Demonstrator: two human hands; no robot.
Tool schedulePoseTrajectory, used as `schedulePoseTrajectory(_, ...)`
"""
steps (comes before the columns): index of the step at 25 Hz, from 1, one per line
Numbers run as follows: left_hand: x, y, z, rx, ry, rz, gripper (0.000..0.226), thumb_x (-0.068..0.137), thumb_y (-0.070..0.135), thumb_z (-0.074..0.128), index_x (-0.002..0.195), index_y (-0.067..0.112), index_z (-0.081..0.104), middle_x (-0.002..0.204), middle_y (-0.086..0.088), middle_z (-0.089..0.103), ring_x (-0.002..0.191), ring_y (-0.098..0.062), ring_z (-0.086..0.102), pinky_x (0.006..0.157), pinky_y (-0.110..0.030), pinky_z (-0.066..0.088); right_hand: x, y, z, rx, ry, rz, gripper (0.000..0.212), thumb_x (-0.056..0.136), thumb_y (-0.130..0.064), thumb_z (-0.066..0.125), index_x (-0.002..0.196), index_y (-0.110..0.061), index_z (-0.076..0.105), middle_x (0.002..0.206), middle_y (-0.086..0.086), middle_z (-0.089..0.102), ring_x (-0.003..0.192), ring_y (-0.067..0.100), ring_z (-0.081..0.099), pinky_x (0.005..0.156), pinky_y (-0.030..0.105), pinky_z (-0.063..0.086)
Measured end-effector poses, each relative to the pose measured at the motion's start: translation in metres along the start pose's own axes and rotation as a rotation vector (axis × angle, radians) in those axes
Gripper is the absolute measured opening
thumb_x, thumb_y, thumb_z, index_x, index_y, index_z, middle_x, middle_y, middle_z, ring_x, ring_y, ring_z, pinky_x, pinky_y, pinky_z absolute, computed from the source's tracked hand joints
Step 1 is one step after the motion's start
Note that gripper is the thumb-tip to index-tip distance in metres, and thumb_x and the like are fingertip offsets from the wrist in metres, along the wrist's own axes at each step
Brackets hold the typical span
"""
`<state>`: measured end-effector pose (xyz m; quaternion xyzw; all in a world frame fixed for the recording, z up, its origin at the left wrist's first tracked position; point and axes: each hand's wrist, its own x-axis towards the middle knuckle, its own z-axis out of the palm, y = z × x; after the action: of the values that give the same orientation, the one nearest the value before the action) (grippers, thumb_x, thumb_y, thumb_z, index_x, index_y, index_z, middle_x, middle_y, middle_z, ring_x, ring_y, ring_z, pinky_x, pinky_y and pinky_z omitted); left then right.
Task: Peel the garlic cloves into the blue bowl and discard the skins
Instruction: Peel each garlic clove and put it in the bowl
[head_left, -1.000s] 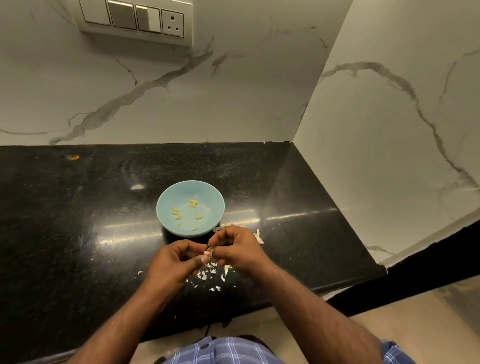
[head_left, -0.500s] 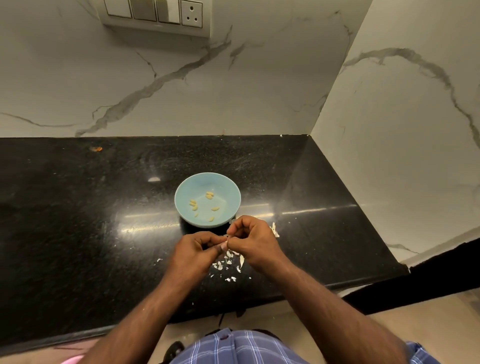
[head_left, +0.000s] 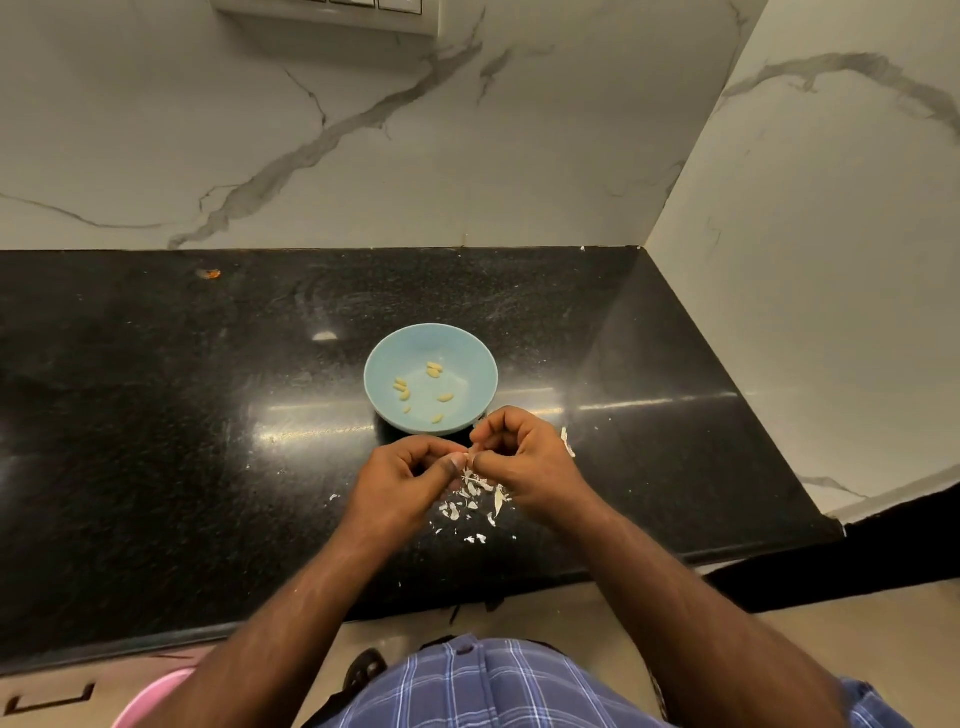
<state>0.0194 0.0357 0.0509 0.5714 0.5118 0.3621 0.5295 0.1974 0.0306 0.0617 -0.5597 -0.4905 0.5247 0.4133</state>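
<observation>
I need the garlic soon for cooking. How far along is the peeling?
Done: several peeled cloves lie in the blue bowl. In hand: the left hand and right hand pinch something small between them, probably another clove. Left: the skins scattered on the counter need discarding.

One blue bowl on one black counter, with seven peeled garlic cloves inside: two touching at the far middle, three clustered at the left, one at the right, one at the near rim, plus a tiny fragment too small to tell. Two hands, left hand and right hand, meeting just near of the bowl. One loose heap of white skin flakes beneath, too many and too small to count. One longer skin strip at the right. One orange speck far left
</observation>
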Motion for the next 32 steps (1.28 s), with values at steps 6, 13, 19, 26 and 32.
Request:
schedulePoseTrajectory(6,0.003,0.001,0.004,-0.365,0.071,-0.124,0.013,0.095,0.002,0.066,0.104,0.006,0.074,0.074,-0.007,0.072,0.07,-0.014,0.065,0.062,-0.02,0.054,0.004,0.007,-0.008,-0.27,0.062,0.034,0.013,0.091,-0.012,0.069,0.095,-0.021,0.076,0.074,-0.01,0.071,0.068,0.003,0.062,0.07,0.033,0.052)
schedulePoseTrajectory(13,0.008,0.003,0.006,-0.434,0.038,-0.157,0.008,0.092,0.004,0.069,0.097,0.005,0.076,0.081,-0.013,0.075,0.072,-0.015,0.068,0.064,-0.02,0.055,-0.008,-0.008,0.0,-0.357,0.064,-0.141,0.011,0.087,-0.024,0.08,0.098,-0.026,0.08,0.091,-0.012,0.077,0.087,0.004,0.072,0.082,0.035,0.06)
schedulePoseTrajectory(19,0.01,0.002,0.005,-0.465,0.016,-0.151,0.016,0.076,0.015,0.077,0.091,0.01,0.079,0.083,-0.017,0.075,0.074,-0.02,0.064,0.068,-0.023,0.056,-0.005,-0.011,0.005,-0.337,0.148,-0.097,0.006,0.087,-0.016,0.078,0.083,-0.02,0.077,0.073,-0.009,0.073,0.072,0.005,0.069,0.072,0.035,0.06)
schedulePoseTrajectory(26,0.01,0.001,0.008,-0.44,0.061,-0.097,0.014,0.089,0.004,0.072,0.092,0.013,0.082,0.093,-0.027,0.074,0.083,-0.03,0.063,0.08,-0.037,0.054,0.0,-0.024,0.012,0.016,0.109,0.2,0.021,0.089,0.001,0.071,0.072,-0.012,0.069,0.054,-0.007,0.064,0.056,0.008,0.057,0.055,0.02,0.045)
schedulePoseTrajectory(32,0.008,-0.002,0.006,-0.249,0.075,-0.053,0.011,0.09,0.007,0.073,0.095,0.014,0.08,0.087,-0.01,0.078,0.082,-0.023,0.073,0.075,-0.029,0.06,0.004,-0.017,0.014,0.137,0.11,0.368,0.018,0.089,0.004,0.066,0.076,-0.008,0.069,0.063,0.005,0.064,0.061,0.015,0.055,0.059,0.028,0.044)
